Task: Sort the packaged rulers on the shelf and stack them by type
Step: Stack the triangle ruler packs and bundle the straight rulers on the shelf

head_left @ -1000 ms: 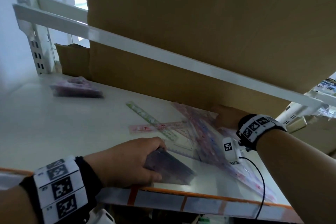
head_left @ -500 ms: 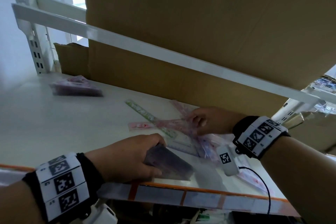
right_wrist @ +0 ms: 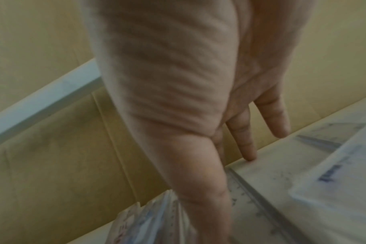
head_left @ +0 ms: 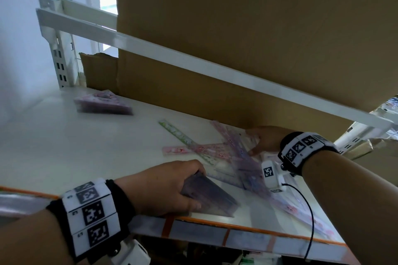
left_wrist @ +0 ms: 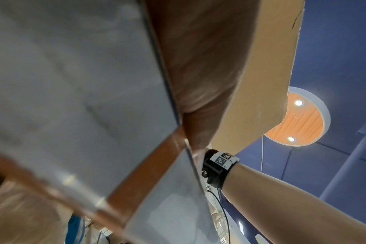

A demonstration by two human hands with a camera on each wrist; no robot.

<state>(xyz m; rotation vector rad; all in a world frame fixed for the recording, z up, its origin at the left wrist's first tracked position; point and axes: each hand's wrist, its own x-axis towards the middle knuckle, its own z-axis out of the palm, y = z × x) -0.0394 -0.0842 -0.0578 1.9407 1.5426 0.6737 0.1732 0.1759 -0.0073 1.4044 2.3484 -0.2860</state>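
Observation:
At the shelf's front edge my left hand [head_left: 163,187] grips a stack of purple triangular packaged rulers [head_left: 213,200] that lies flat on the white shelf [head_left: 64,146]. Farther back, close to the cardboard, my right hand [head_left: 263,142] rests on a loose pile of pink packaged rulers [head_left: 237,157]. In the right wrist view its fingertips [right_wrist: 249,155] are straight and touch the clear packages [right_wrist: 282,189]. A green straight ruler [head_left: 175,133] and a pink straight ruler [head_left: 181,149] lie crossed left of the pile. Another purple triangular stack [head_left: 103,104] sits at the far left.
A big cardboard sheet [head_left: 237,38] walls off the back of the shelf. A white rail of the upper shelf [head_left: 172,54] runs across above the hands. The front edge [head_left: 247,230] has an orange strip. Bare shelf lies between the far stack and my left hand.
My right hand reached left over the pink rulers half a second ago and has drawn back right toward the cardboard. My left hand has kept its hold on the purple stack.

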